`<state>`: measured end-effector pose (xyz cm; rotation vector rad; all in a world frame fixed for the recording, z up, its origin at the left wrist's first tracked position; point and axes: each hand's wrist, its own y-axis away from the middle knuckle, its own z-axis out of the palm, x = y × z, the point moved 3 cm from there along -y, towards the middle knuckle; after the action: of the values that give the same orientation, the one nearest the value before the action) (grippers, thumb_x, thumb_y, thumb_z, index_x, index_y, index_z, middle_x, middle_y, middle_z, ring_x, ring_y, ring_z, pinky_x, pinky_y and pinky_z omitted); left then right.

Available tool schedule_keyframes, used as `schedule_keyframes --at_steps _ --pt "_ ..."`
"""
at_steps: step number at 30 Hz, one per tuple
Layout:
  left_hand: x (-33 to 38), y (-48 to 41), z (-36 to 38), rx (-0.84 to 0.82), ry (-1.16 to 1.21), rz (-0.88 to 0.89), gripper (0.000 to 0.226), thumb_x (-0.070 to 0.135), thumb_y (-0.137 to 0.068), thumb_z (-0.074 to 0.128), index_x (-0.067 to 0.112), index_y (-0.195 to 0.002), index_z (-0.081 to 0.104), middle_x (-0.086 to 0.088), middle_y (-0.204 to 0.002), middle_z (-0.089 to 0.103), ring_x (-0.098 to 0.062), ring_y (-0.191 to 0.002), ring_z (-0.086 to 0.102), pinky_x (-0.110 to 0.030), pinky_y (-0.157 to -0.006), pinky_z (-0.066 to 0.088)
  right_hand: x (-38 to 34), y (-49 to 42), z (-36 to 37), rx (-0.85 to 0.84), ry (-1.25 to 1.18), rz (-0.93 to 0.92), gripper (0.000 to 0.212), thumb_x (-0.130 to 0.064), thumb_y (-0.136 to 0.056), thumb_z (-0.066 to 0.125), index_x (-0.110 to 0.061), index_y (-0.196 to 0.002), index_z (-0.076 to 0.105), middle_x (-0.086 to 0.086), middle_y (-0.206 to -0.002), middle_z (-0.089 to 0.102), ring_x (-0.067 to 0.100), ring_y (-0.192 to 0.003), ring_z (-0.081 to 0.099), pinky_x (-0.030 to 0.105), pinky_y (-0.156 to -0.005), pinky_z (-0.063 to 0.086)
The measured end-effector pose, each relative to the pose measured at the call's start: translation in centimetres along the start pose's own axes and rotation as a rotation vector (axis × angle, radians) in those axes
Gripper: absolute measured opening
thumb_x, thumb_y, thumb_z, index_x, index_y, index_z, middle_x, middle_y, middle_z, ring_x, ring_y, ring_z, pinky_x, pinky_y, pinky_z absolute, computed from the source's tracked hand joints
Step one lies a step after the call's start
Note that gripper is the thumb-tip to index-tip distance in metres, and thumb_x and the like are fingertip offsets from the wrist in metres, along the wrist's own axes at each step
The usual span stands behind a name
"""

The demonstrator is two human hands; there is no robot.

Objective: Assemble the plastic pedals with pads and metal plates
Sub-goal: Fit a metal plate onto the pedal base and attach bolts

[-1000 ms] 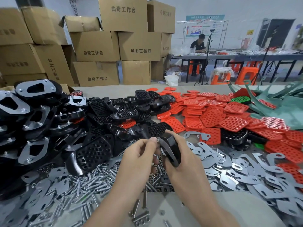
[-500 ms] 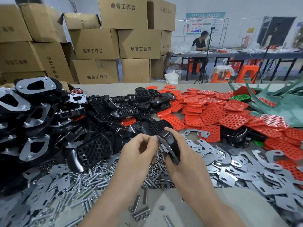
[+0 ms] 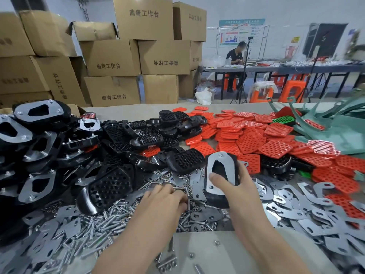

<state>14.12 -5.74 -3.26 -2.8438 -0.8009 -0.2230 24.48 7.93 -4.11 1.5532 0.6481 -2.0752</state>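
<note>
Lowered from the pedal, the left hand (image 3: 167, 196) now rests palm-down on the heap of loose silver screws and nuts (image 3: 110, 222), fingers curled, perhaps pinching one; the view is too poor to tell. Right hand (image 3: 237, 186) grips the black plastic pedal (image 3: 219, 198), turned so its shiny metal plate (image 3: 221, 165) faces up, thumb pressed on it. Stacked brown cardboard boxes (image 3: 110, 58) behind stay closed.

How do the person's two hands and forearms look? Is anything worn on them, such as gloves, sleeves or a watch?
Both the left hand and the right hand are bare, without gloves. No ring, watch or wristband is visible. Both forearms are uncovered as far as the bottom edge of the picture; no sleeve shows.
</note>
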Motion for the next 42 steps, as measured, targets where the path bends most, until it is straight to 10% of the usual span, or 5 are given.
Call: schedule_keyframes --at_steps 9,25,32,42 --pt "0.4 -0.6 0.7 0.064 -0.081 -0.026 0.023 0.041 -0.105 0.045 0.03 -0.123 0.053 0.01 -0.12 0.054 -0.013 -0.116 0.046 -0.029 -0.098 0.037 0.6 -0.3 0.4 -0.181 -0.432 0.196 0.045 0.013 -0.084 0.057 0.0 -0.126 0.064 0.024 -0.114 0.071 0.031 -0.094 0.071 0.037 -0.077 0.063" --pt "-0.3 0.2 -0.3 0.278 0.409 -0.1 0.022 0.025 -0.097 0.059 0.033 -0.08 0.047 0.016 -0.08 0.057 0.003 -0.077 0.053 -0.017 -0.063 0.042 0.4 -0.2 0.3 -0.2 -0.607 0.274 0.054 0.004 -0.076 0.066 0.0 -0.129 0.061 0.021 -0.121 0.072 0.031 -0.103 0.074 0.047 -0.091 0.061" --pt "0.1 -0.4 -1.0 0.431 0.903 -0.123 0.016 0.021 -0.093 0.069 0.036 -0.096 0.066 0.027 -0.094 0.067 0.005 -0.09 0.064 -0.007 -0.078 0.046 0.4 0.2 1.3 -0.226 -0.454 0.191 0.056 0.011 -0.081 0.063 -0.007 -0.134 0.058 0.022 -0.122 0.072 0.034 -0.113 0.071 0.042 -0.096 0.059" --pt "0.8 -0.3 -0.8 0.456 0.858 0.014 0.009 0.032 -0.087 0.073 0.04 -0.092 0.071 0.022 -0.089 0.07 0.0 -0.084 0.065 -0.009 -0.072 0.047 0.7 0.2 1.3 -0.254 -0.396 0.2 0.047 0.013 -0.088 0.061 -0.016 -0.125 0.065 0.022 -0.118 0.072 0.036 -0.106 0.068 0.045 -0.088 0.058"
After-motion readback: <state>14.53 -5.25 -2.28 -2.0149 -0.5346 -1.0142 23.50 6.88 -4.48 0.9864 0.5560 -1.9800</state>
